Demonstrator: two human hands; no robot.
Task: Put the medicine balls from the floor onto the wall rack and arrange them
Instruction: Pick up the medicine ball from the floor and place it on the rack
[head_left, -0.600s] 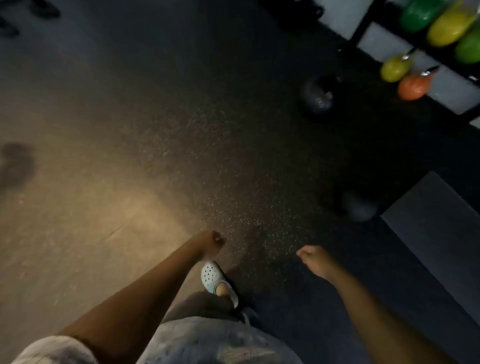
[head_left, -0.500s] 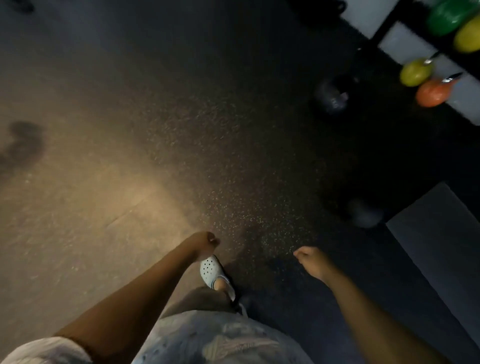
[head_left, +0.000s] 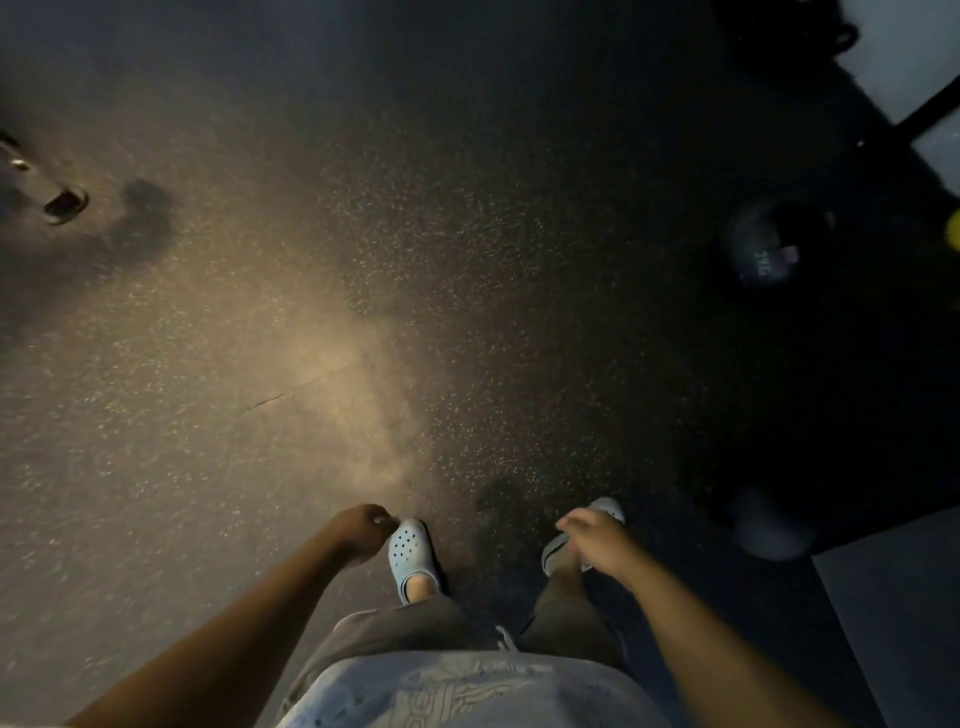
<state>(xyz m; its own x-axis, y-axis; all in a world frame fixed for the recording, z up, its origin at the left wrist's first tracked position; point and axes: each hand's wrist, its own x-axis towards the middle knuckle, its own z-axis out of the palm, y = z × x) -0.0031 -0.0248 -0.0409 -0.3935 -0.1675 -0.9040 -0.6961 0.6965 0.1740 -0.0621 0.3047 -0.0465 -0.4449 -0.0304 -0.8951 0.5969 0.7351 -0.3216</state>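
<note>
Two dark medicine balls lie on the speckled rubber floor at the right. One ball (head_left: 768, 255) with pale lettering sits at mid height, and a blurred second ball (head_left: 769, 525) lies lower, near the mat's corner. A sliver of a yellow ball (head_left: 954, 234) shows at the right edge, and a black rack bar (head_left: 930, 106) crosses the top right corner. My left hand (head_left: 363, 527) hangs curled shut with nothing in it, beside my left shoe. My right hand (head_left: 597, 538) hangs loose over my right shoe, fingers apart, holding nothing.
A grey mat (head_left: 898, 613) covers the floor at the lower right. A metal foot (head_left: 63, 203) of some equipment stands at the far left, with a dark shadow beside it. A warm light patch falls on the bare floor ahead of my pale clogs (head_left: 410, 553).
The view has swung left and down: the coloured balls on the rack have slid out at the right, and both floor balls have shifted right. My right foot has come forward under my right hand.
</note>
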